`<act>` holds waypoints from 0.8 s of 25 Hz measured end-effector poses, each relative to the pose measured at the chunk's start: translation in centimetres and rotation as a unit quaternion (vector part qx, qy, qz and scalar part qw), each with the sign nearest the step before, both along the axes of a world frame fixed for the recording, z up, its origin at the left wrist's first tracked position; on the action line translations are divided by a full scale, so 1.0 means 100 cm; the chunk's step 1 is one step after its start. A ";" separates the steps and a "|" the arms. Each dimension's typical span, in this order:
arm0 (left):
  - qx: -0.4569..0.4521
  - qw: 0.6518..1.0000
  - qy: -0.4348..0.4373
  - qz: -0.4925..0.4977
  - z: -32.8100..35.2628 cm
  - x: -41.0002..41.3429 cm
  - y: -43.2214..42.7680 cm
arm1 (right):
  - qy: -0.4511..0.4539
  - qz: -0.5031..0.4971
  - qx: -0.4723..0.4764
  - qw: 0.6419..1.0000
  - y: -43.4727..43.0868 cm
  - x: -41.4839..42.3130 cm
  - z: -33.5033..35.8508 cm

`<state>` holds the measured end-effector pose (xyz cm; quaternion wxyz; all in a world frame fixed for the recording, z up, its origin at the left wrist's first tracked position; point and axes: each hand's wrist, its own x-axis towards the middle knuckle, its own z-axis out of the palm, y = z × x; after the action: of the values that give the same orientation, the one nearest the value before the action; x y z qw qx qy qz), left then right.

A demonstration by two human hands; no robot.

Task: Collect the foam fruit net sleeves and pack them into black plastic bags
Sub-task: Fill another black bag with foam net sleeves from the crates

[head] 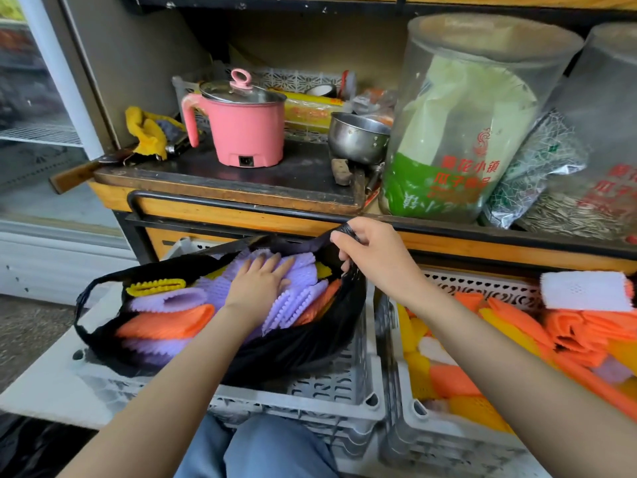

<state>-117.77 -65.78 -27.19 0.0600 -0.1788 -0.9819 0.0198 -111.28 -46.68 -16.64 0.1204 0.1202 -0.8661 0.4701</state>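
Left hand (pixel 256 282) presses sleeves (pixel 193 305) into black bag (pixel 296 353).

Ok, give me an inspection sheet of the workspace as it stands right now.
Surface: grey perforated plastic crate carries the bag; a second grey crate sits beside it.
Job's things: black plastic bag open, holding purple, orange and yellow foam net sleeves; more loose foam sleeves in the second crate.
Clutter: pink electric pot, steel bowl, yellow cloth, clear plastic jar on the shelf.
Hands: left hand pressing flat on sleeves; right hand gripping bag rim.
Cables: nothing seen.
Surroundings: glass-door fridge at left.
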 end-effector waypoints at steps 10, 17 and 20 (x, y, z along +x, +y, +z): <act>0.137 0.978 0.138 -0.074 0.056 0.025 0.002 | -0.061 0.031 -0.013 0.998 -0.010 -0.018 -0.007; 0.174 0.954 0.244 0.029 0.068 0.063 -0.078 | -0.115 0.065 0.044 0.990 -0.066 -0.020 -0.038; 0.181 0.940 0.177 0.231 0.055 0.078 -0.130 | -0.128 0.056 0.096 0.985 -0.078 -0.022 -0.040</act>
<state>-109.96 -78.82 -21.73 0.2576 0.0731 -0.9568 -0.1133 -113.46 -54.49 -20.68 -0.0306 0.1185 -0.9071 0.4027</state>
